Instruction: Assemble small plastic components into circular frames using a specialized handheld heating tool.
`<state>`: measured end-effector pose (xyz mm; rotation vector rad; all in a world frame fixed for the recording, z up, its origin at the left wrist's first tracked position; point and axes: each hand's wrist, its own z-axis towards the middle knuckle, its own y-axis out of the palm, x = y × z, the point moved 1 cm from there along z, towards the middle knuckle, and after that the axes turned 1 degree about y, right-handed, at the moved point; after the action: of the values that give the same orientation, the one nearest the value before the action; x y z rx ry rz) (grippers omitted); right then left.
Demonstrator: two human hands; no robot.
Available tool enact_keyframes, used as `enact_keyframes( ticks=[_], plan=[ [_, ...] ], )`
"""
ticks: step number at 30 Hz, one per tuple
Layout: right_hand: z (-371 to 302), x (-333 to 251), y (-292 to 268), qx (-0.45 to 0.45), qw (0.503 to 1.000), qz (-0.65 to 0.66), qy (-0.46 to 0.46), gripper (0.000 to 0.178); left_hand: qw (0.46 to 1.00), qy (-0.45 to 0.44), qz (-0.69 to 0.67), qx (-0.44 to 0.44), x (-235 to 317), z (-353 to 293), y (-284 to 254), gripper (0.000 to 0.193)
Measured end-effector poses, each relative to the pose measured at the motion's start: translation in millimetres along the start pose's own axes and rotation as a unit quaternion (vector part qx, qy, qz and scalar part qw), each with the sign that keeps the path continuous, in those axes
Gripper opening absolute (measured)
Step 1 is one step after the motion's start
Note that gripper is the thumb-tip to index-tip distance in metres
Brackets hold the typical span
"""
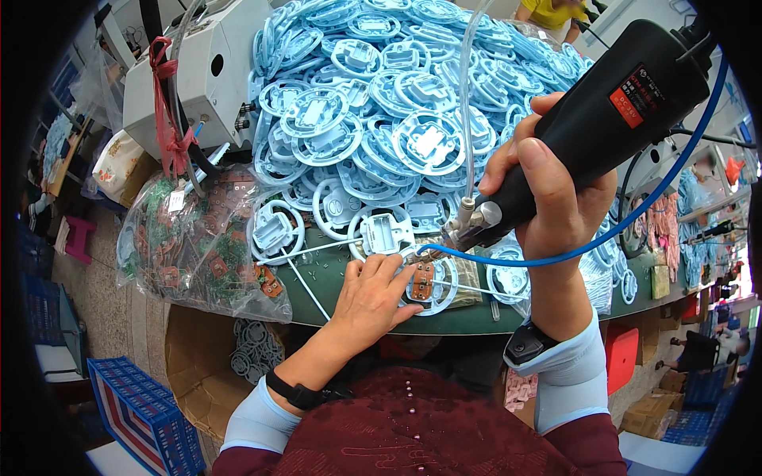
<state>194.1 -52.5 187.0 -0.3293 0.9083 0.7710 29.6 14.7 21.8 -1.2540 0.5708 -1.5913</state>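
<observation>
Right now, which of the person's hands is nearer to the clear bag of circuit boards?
Left. The left hand is to the right of the clear bag, beside a brown circuit board; the right hand, gripping a black power tool, is much farther right.

A printed orange label (625,108) is showing on the black power tool (589,89), just beyond the right hand (559,186) holding it.

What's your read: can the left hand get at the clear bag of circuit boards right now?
Probably yes: the clear bag lies left of the left hand, with only thin white strips showing between them.
</observation>
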Motion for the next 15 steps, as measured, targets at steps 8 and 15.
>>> enact_keyframes(
  ticks=[8, 15],
  plan=[
    [0.2, -1.4, 1.1, -0.003, 1.0, -0.009, 0.004, 0.035, 0.999, -0.005, 0.0, -0.045, 3.6, 7.9, -8.4, 0.058],
    [-1.6, -2.1, 2.4, 0.01, 1.0, 0.003, 0.01, 0.034, 0.998, -0.004, 0.007, -0.057, 3.7, 9.9, -8.7, 0.056]
  ],
)
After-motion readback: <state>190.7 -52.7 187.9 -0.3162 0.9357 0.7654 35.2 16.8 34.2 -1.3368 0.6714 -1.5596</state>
